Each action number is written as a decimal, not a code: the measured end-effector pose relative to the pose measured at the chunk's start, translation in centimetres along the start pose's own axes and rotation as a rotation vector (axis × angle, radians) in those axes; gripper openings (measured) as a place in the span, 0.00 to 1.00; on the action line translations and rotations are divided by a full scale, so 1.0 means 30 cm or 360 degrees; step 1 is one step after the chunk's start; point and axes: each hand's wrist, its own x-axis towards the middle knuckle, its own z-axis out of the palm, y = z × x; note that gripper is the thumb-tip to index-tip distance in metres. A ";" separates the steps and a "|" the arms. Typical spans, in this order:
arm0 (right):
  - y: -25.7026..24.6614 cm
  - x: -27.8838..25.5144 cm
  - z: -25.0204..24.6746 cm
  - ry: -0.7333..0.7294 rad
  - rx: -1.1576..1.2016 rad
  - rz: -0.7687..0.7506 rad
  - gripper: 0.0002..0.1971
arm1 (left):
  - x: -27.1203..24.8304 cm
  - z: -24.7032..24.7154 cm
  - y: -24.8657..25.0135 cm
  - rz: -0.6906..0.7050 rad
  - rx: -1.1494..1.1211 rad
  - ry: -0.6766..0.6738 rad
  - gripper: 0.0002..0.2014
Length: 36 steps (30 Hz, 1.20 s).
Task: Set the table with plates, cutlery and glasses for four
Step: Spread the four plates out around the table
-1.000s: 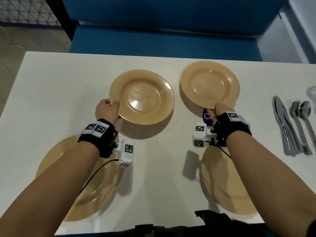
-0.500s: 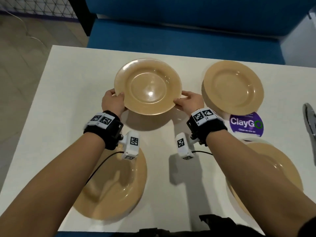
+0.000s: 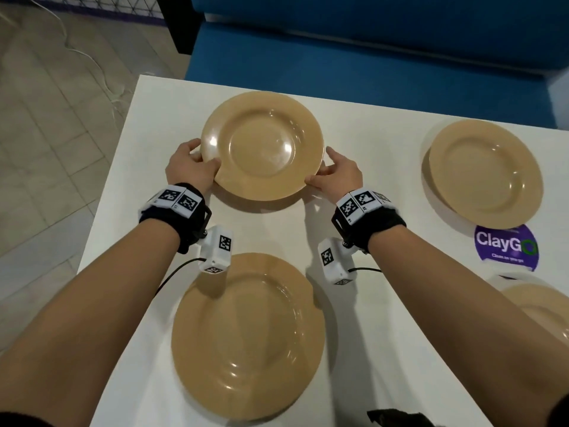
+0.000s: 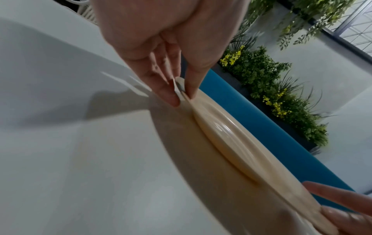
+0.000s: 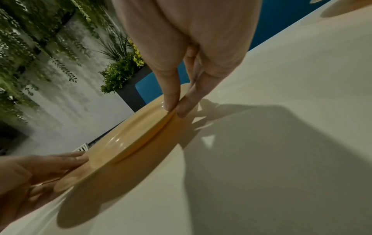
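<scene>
A tan plate is over the far left part of the white table, with a shadow under it. My left hand pinches its left rim, thumb on top and fingers below. My right hand pinches its right rim the same way. In the left wrist view my left hand nips the plate edge. In the right wrist view my right hand nips the plate. Three more tan plates lie on the table: near left, far right, near right.
A purple ClayGo sticker lies between the two right-hand plates. A blue bench runs along the table's far edge. Tiled floor drops off past the left edge. No cutlery or glasses are in view.
My right hand let go of the far right plate and took the right rim of the plate my left hand holds. Both hands then carried that plate toward the far left corner.
</scene>
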 end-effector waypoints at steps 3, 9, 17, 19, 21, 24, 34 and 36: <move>-0.005 0.011 0.019 0.0010 0.0067 0.0021 0.43 | 0.021 -0.012 0.008 0.0030 0.0007 0.0002 0.32; -0.023 0.027 0.047 -0.0009 0.0021 0.0007 0.41 | 0.056 -0.032 0.006 -0.0010 -0.0019 -0.0015 0.34; -0.032 0.025 0.057 0.0015 0.0065 0.0065 0.41 | 0.054 -0.056 0.016 -0.0001 0.0025 -0.0032 0.33; -0.034 0.006 0.049 0.0047 0.0078 0.0078 0.40 | 0.040 -0.062 0.009 0.0000 0.0035 -0.0027 0.34; -0.032 -0.021 0.042 0.0084 0.0017 0.0053 0.38 | 0.016 -0.074 -0.002 -0.0004 -0.0014 -0.0013 0.36; -0.021 -0.091 0.023 0.0061 -0.0044 0.0031 0.38 | -0.043 -0.099 -0.027 0.0049 0.0015 -0.0013 0.35; 0.112 -0.417 -0.034 -0.0350 -0.0557 -0.0088 0.33 | -0.349 -0.210 -0.172 0.0256 0.0521 -0.0362 0.38; 0.140 -0.461 -0.033 -0.0390 -0.0656 -0.0119 0.35 | -0.396 -0.241 -0.206 0.0263 0.0587 -0.0359 0.37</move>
